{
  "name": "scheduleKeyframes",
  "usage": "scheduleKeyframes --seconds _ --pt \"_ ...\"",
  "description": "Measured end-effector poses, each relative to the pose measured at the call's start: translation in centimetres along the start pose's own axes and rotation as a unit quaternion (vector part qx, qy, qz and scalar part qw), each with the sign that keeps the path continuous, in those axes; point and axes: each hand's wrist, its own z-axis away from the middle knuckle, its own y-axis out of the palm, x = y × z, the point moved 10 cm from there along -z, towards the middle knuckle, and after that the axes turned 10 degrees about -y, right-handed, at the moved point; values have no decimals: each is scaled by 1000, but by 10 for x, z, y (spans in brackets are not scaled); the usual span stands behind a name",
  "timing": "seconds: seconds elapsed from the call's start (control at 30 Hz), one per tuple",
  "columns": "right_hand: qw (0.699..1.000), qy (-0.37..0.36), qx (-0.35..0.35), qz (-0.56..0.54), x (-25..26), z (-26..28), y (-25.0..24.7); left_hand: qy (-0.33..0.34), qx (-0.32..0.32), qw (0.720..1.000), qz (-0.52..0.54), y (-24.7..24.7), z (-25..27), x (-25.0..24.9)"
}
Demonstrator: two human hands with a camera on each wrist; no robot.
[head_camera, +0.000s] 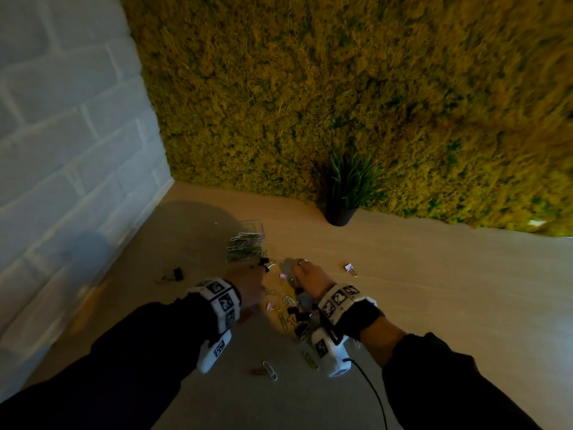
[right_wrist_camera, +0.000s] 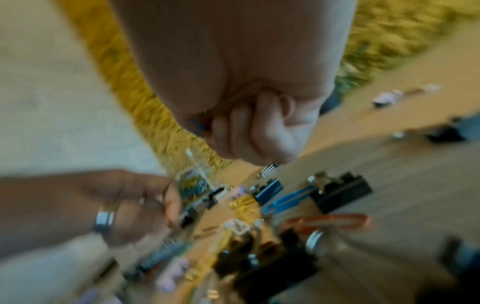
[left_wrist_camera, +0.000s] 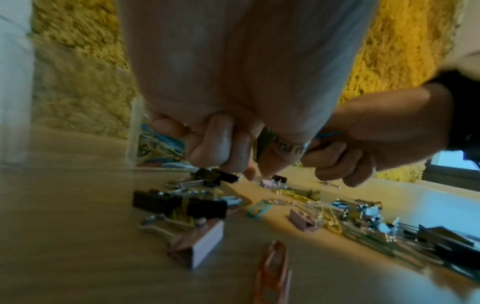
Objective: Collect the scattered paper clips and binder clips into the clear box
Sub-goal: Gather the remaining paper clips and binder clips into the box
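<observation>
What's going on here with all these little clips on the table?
A person is tidying up paper clips and binder clips scattered on a wooden table. The left hand pinches a black binder clip right beside the clear box, which already holds many coloured paper clips. The right hand is curled around a few clips it has picked up. A pile of clips still lies between the wrists.

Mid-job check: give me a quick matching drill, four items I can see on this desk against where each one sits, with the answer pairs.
Things:
1. clear box
2. potted plant
3. pink binder clip
4. white paper clip

Places:
A. alone, right of the hands
B. against the moss wall
C. near edge, between the forearms
D. just beyond the left hand

Pairs: 1-D, 2-B, 3-A, 4-C
</observation>
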Motion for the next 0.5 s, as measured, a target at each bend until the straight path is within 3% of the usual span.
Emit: scheduleKeyframes --seconds 0.07,0.13,0.27,0.4,0.5 --pt "990 5 5 -139 -8 4 6 -1 -12 1000 11 2 1 6" --pt "981 12 22 -192 -15 4 13 -12 7 1000 -8 8 7 11" --pt "998 -49 45 7 -5 -9 25 -25 8 1000 4 12 12 17" --pt "981 -75 94 150 18 -13 43 -52 8 993 104 14 4 20" --pt "973 -69 105 194 22 -18 41 -47 -8 997 52 12 5 20"
